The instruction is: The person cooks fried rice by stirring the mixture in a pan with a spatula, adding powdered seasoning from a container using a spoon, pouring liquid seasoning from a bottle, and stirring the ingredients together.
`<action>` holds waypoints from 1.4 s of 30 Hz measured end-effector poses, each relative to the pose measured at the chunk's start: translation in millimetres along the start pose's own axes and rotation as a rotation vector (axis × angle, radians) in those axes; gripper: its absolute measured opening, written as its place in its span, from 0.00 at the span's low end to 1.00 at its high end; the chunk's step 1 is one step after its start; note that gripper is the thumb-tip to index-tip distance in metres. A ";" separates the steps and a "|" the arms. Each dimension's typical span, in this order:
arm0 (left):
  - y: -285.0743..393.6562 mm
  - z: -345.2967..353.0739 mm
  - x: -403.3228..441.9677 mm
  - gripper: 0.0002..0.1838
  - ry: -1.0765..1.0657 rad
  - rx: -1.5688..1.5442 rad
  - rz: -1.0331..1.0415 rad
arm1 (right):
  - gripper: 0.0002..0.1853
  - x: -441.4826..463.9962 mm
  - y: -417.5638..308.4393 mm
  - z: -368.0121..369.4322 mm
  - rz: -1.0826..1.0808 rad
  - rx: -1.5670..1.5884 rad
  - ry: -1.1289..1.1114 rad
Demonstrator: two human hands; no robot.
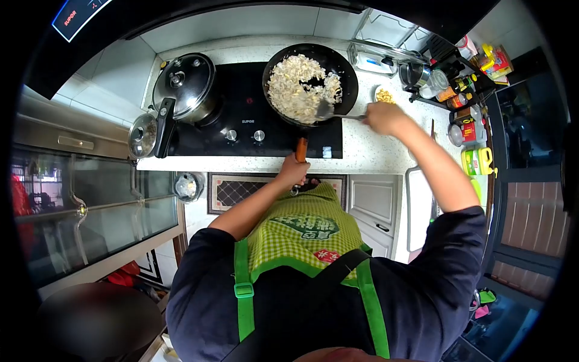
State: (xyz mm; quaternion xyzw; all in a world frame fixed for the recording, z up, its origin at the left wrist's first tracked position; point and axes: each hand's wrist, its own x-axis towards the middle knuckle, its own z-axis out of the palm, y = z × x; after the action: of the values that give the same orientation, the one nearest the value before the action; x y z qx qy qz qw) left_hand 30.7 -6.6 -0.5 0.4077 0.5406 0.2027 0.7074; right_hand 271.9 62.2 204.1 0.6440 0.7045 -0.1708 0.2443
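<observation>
A black wok [347,72] rests on the right part of the black cooktop [235,90]. Pale, finely chopped food [295,90] covers much of its inside, with a bare dark patch near the middle. My left hand [293,171] is closed around the wok's wooden handle [301,148]. In my right hand [385,118] is a metal spatula [344,116], gripped by its handle. Its blade touches the food at the wok's lower right side. Just beyond my right hand stands a small bowl of yellowish pieces [384,95].
A lidded pressure cooker [187,84] occupies the cooktop's left side, its handle pointing toward me. Beside it is a glass lid [143,136]. Bottles and jars [455,96] crowd the right-hand rack. A yellow-green jug [477,161] and a white board [420,208] are at the right.
</observation>
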 end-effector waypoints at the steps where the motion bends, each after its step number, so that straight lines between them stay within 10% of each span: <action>1: 1.2 0.0 0.6 0.09 -0.003 0.006 0.003 | 0.17 10.3 -13.6 8.5 -0.015 0.004 0.026; 12: -1.3 5.9 -4.0 0.11 0.027 -0.091 -0.014 | 0.19 -8.3 -29.6 18.6 0.115 -0.171 0.404; 42: -3.9 29.2 14.7 0.14 0.047 -0.161 0.040 | 0.15 38.1 -57.2 59.7 0.256 0.149 0.240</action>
State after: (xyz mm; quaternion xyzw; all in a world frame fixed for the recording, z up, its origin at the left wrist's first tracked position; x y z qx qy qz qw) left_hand 62.1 -8.6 -10.0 0.3554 0.5307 0.2693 0.7208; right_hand 220.7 54.0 129.3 0.7606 0.6262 -0.1120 0.1300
